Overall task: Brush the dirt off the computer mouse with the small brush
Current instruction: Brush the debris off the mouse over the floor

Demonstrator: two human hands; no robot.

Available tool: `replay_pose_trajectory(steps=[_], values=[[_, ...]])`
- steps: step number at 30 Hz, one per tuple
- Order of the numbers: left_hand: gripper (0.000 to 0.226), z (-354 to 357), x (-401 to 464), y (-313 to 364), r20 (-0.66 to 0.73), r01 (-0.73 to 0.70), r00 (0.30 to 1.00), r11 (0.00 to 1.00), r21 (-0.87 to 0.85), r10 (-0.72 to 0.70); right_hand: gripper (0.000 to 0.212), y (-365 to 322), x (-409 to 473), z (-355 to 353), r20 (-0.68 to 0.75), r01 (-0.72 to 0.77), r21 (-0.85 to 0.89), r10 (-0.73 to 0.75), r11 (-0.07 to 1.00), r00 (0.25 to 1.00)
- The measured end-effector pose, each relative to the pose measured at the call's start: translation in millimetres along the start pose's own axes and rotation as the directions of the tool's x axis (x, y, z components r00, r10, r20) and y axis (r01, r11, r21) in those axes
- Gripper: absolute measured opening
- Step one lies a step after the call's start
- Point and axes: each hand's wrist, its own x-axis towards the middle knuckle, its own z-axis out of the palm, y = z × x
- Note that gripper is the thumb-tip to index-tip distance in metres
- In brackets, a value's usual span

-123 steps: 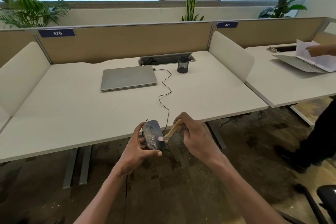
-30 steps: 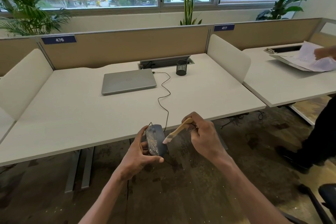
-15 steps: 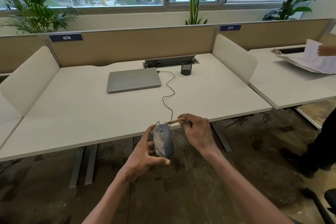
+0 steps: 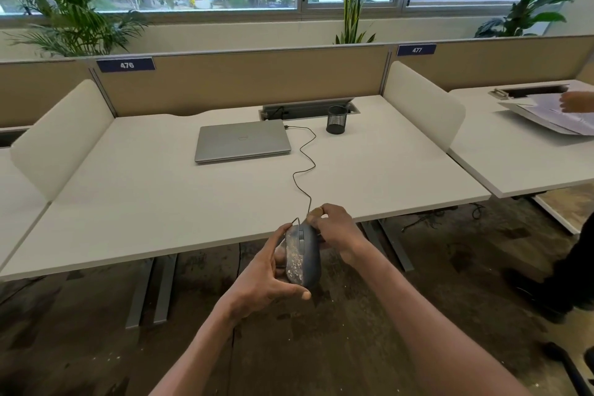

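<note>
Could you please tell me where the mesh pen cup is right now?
The black wire-mesh pen cup stands at the white desk's far edge, right of the closed silver laptop.

Dark grey mouse (image 4: 304,254) speckled pale, silver laptop (image 4: 241,143), black mesh cup (image 4: 337,119).

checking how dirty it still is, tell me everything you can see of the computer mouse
The computer mouse is dark blue-grey, plastic-looking, with a scroll wheel near its front. Pale speckled dirt covers its left half; the right half looks cleaner. It is held in the air off the desk's near edge, front toward the desk. The left hand grips it, the right hand is at its front right, and its thin black cable runs to the laptop.
</note>
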Motion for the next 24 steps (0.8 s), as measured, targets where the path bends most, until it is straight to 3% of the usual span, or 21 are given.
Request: replay_pose_trajectory(steps=[11, 20, 24], values=[[0.131, -16, 6, -2, 0.024, 0.012, 1.000, 1.000, 0.021, -0.012, 0.024, 0, 0, -7, 0.182, -0.097, 0.197, 0.061, 0.976, 0.981], [0.139, -16, 7, 1, 0.013, 0.036, 0.999, 0.999, 0.013, -0.036, 0.023, 3, 6, -2, 0.124, -0.073, 0.231, 0.045, 0.970, 0.991], [0.141, -18, 6, -1, 0.012, 0.033, 0.999, 0.999, -0.028, -0.033, 0.005, 5, 9, -3, 0.084, -0.072, 0.263, 0.051, 0.962, 0.995]])
